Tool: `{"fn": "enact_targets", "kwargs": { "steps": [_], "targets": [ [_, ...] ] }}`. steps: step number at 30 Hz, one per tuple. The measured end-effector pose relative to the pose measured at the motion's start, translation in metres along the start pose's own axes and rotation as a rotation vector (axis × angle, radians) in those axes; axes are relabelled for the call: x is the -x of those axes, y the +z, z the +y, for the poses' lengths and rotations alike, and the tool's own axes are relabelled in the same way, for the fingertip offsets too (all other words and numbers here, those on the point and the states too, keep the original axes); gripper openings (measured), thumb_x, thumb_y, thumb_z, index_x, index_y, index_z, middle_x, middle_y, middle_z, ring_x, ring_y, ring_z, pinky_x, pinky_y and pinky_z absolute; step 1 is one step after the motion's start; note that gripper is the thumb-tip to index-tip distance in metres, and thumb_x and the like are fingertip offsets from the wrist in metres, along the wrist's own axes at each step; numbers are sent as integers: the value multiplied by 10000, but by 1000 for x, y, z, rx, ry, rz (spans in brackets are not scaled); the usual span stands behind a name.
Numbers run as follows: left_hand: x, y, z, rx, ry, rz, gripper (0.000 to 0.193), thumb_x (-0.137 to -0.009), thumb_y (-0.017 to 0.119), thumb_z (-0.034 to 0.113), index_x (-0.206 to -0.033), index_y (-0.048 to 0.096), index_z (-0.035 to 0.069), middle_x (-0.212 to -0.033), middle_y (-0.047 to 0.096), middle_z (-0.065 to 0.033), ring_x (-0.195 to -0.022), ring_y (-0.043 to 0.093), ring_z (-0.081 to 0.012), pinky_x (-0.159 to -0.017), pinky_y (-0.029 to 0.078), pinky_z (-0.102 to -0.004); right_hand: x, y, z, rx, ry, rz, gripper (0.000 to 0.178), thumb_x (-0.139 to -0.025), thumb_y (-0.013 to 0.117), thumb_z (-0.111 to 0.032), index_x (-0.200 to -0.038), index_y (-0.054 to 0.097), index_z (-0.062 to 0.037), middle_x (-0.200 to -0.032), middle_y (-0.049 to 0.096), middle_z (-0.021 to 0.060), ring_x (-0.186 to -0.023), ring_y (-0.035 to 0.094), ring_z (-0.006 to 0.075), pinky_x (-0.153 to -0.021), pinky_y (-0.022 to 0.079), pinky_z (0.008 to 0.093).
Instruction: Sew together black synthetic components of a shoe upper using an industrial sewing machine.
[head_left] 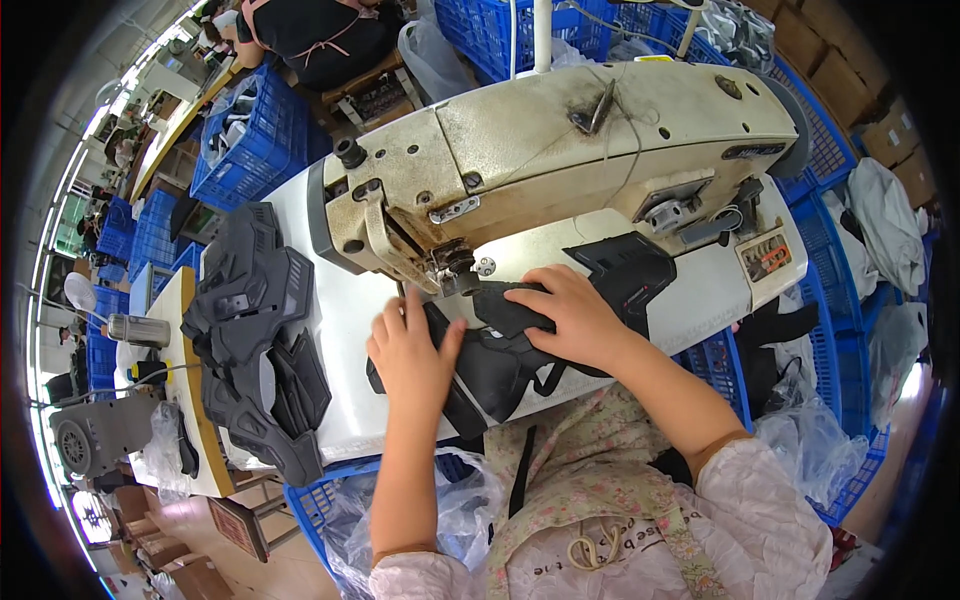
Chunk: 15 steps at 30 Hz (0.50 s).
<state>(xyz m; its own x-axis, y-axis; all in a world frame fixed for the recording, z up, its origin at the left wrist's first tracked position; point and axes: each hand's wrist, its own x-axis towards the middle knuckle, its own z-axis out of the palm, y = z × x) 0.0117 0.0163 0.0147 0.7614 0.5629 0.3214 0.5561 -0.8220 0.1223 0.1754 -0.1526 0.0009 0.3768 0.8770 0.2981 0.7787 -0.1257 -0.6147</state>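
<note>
A cream industrial sewing machine [560,150] stands on a white table [715,295]. Under its presser foot and roller lies a black shoe upper [490,365], with one flap raised toward the roller. My right hand [575,315] grips that flap, thumb below and fingers on top. My left hand [405,350] rests at the upper's left edge, fingers stretched toward the needle area and thumb apart. The needle tip itself is too small to make out. Just beyond my right hand lies another black upper [630,280]. A pile of dark uppers [260,340] covers the table's left end.
Blue plastic crates [255,140] stand around the table, some with clear bags. Below the front edge sits a crate with a plastic bag [460,510]. A grey motor [100,435] is at far left. Another person [315,40] sits beyond the machine.
</note>
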Motion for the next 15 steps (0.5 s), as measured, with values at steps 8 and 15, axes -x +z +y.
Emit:
{"fn": "enact_targets", "kwargs": {
  "steps": [8, 15],
  "targets": [
    [31, -4, 20, 155, 173, -75, 586, -794, 735, 329, -1241, 570, -12, -1296, 535, -166, -1268, 463, -356, -1024, 361, -467, -2, -18, -11, 9, 44, -88, 448, -715, 742, -150, -1151, 659, -89, -1154, 570, 121, -1119, 528, 318, -944, 436, 425],
    [6, 7, 17, 227, 287, -135, 652, -805, 719, 388, -1289, 534, -8, -1320, 532, -187, -1268, 462, -359, -1041, 346, -472, 0, -16, 2, 53, 52, -65, 478, -730, 755, -175, -1189, 641, -108, -1173, 567, 115, -1118, 527, 316, -947, 429, 433]
  ]
}}
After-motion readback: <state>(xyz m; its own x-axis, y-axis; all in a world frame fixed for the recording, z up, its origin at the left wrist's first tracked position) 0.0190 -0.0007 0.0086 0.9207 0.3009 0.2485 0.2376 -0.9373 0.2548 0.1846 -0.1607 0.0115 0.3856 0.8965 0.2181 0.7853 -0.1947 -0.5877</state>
